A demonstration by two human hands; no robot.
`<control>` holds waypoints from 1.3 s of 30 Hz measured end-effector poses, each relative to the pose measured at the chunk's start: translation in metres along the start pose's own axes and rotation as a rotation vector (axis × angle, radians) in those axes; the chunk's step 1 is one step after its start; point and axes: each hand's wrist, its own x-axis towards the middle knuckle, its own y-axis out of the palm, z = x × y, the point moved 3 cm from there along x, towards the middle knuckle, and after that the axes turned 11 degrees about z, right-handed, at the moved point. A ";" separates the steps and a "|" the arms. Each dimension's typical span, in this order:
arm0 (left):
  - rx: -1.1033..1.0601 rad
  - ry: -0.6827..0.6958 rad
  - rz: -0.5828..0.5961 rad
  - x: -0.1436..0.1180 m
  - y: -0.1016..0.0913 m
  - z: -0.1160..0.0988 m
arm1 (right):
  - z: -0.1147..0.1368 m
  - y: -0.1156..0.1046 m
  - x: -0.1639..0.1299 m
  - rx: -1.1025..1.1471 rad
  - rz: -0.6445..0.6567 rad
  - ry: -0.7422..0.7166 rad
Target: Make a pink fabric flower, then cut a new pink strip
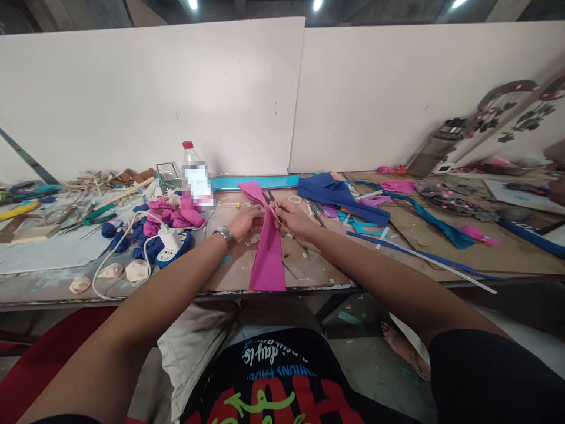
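Far left: sticks (95,179) and a yellow tool (17,210) lie in the clutter at the back of the table (441,259).
Left of the hands: blue pieces (132,238) and pink pieces (174,213) are heaped around a white power strip (170,244) with its cable; a clear bottle (194,174) with a red cap stands behind them.
Left hand (246,222): closed on the left edge of the pink sheet (268,253); a watch (225,235) sits on the wrist.
Pink sheet: a long strip lying between both hands, its near end hanging past the table edge.
Right hand (293,217): fingers pinched at the sheet's right edge; it seems to hold scissors (270,199), though the blades are too small to be sure.
Right: a ring of tape (295,199) just behind the hand, then blue cloth (335,194) and long blue strips (415,253).
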 end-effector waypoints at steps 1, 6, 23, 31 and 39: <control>0.029 0.006 -0.007 -0.001 0.001 0.000 | 0.000 0.000 0.000 0.049 -0.008 -0.012; 0.144 -0.010 -0.035 -0.005 0.004 0.000 | 0.000 -0.001 -0.001 0.101 -0.072 -0.006; 0.297 0.089 -0.163 -0.002 -0.008 -0.009 | 0.004 -0.009 -0.001 -0.029 -0.180 0.001; 0.282 0.044 -0.226 0.000 -0.009 -0.005 | 0.008 -0.007 -0.002 -0.080 -0.144 -0.060; 0.278 0.095 -0.232 -0.001 -0.011 -0.008 | 0.007 -0.006 -0.001 -0.091 -0.092 -0.093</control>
